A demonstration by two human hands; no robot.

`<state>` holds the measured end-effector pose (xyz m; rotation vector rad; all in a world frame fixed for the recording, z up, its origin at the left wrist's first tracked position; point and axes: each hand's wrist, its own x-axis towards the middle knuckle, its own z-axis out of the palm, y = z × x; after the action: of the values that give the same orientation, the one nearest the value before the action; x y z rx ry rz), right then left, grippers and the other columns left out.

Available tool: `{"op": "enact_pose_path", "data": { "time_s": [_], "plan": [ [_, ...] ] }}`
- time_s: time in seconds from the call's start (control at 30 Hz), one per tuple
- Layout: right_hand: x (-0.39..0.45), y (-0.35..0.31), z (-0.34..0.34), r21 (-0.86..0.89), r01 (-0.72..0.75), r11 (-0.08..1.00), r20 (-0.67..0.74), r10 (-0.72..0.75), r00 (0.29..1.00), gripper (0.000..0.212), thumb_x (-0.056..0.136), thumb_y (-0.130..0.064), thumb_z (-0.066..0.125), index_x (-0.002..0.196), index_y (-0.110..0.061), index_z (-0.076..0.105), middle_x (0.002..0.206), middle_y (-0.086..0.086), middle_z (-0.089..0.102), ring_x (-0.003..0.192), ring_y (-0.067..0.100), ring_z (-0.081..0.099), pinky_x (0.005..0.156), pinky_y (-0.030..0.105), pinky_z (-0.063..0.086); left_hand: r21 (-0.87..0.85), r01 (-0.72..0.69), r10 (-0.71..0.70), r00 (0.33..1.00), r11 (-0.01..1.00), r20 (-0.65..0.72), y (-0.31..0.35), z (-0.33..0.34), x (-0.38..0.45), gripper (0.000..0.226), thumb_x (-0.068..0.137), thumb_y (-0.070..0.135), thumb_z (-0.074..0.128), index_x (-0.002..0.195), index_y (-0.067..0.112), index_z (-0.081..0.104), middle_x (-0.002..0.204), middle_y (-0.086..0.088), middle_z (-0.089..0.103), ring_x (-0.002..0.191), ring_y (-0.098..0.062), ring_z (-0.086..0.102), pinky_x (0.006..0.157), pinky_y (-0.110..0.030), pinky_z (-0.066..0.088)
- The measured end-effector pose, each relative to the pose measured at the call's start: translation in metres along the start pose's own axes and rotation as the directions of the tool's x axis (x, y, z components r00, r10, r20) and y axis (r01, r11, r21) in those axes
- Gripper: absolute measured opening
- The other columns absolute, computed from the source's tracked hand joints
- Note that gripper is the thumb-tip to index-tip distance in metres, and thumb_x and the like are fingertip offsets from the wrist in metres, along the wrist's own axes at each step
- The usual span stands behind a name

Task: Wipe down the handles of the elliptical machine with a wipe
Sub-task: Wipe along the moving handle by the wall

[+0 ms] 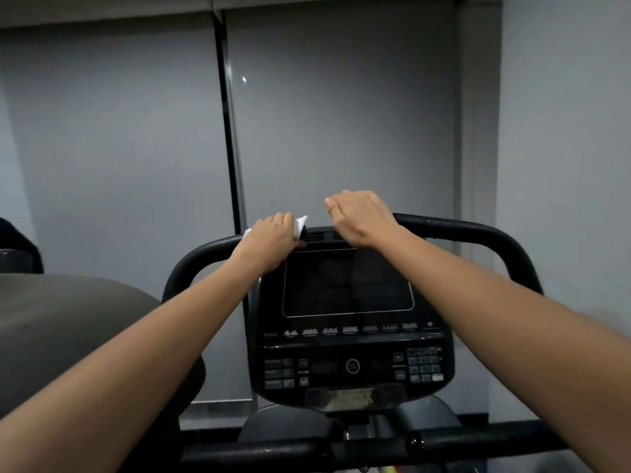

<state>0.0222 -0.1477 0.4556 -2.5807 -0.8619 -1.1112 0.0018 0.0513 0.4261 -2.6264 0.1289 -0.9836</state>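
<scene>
The elliptical's black curved handlebar (478, 230) arches over the top of the console. My left hand (269, 238) is closed around the left part of the bar, near the console's top left corner, with a white wipe (301, 224) pressed under its fingers; bits of the wipe stick out on both sides of the hand. My right hand (360, 215) rests on the bar just right of centre, fingers curled down over it, thumb tucked in. The bar's middle is hidden behind both hands.
The console (348, 322) has a dark screen and a keypad below it. A lower black crossbar (259, 450) runs along the bottom. Another machine's grey shroud (61, 315) sits at left. Grey wall panels stand close behind.
</scene>
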Motion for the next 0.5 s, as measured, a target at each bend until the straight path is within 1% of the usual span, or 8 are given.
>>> {"op": "enact_pose_path", "data": {
  "time_s": [0.07,0.17,0.23,0.37,0.43,0.5],
  "plan": [
    [-0.01,0.017,-0.011,-0.026,-0.037,0.999,-0.011,0.037,0.999,0.04,0.107,-0.031,0.022,0.091,-0.017,0.056,0.11,0.013,0.064,0.105,0.033,0.056,0.098,0.039,0.033,-0.092,-0.013,0.014,1.0,0.996,0.01,0.013,-0.007,0.015,0.046,0.102,0.048,0.04,0.114,0.004,0.047,0.115,-0.016,0.058,0.105,-0.036,0.059,0.084,-0.043,0.044],
    [-0.024,0.048,-0.028,-0.065,-0.113,0.992,-0.048,0.11,0.993,0.037,0.106,-0.031,0.022,0.086,-0.019,0.05,0.106,0.012,0.064,0.101,0.032,0.057,0.095,0.039,0.034,-0.266,-0.012,-0.01,0.997,0.964,-0.081,0.029,-0.021,0.036,0.042,0.104,0.043,0.038,0.11,0.003,0.048,0.113,-0.018,0.058,0.102,-0.038,0.056,0.08,-0.039,0.036],
    [-0.036,0.07,-0.038,-0.075,-0.172,0.982,-0.065,0.168,0.984,0.037,0.106,-0.031,0.022,0.089,-0.019,0.053,0.108,0.012,0.063,0.103,0.032,0.057,0.096,0.04,0.034,-0.301,-0.032,-0.011,0.99,0.953,-0.137,0.042,-0.031,0.048,0.042,0.104,0.042,0.037,0.113,0.003,0.049,0.114,-0.017,0.058,0.103,-0.037,0.055,0.08,-0.039,0.033],
    [-0.065,0.112,-0.049,-0.065,-0.298,0.953,-0.062,0.294,0.954,0.037,0.106,-0.031,0.02,0.089,-0.018,0.05,0.108,0.013,0.061,0.101,0.033,0.056,0.093,0.042,0.036,-0.342,-0.088,0.032,0.986,0.935,-0.167,0.083,-0.045,0.068,0.046,0.104,0.045,0.031,0.117,0.006,0.051,0.119,-0.014,0.058,0.11,-0.036,0.055,0.089,-0.043,0.035],
    [-0.078,0.131,-0.05,-0.065,-0.361,0.93,-0.05,0.358,0.932,0.041,0.106,-0.032,0.019,0.096,-0.015,0.056,0.112,0.013,0.061,0.104,0.034,0.056,0.095,0.043,0.036,-0.37,-0.117,0.06,0.985,0.921,-0.164,0.108,-0.049,0.076,0.047,0.104,0.047,0.03,0.118,0.007,0.051,0.122,-0.012,0.057,0.114,-0.035,0.053,0.094,-0.045,0.035],
    [-0.09,0.147,-0.048,-0.066,-0.418,0.906,-0.032,0.417,0.908,0.045,0.106,-0.032,0.02,0.109,-0.012,0.059,0.12,0.013,0.06,0.11,0.034,0.055,0.099,0.043,0.036,-0.404,-0.136,0.074,0.983,0.905,-0.167,0.133,-0.05,0.082,0.048,0.105,0.047,0.029,0.119,0.007,0.052,0.123,-0.011,0.056,0.116,-0.034,0.052,0.097,-0.045,0.034]
  ]
}}
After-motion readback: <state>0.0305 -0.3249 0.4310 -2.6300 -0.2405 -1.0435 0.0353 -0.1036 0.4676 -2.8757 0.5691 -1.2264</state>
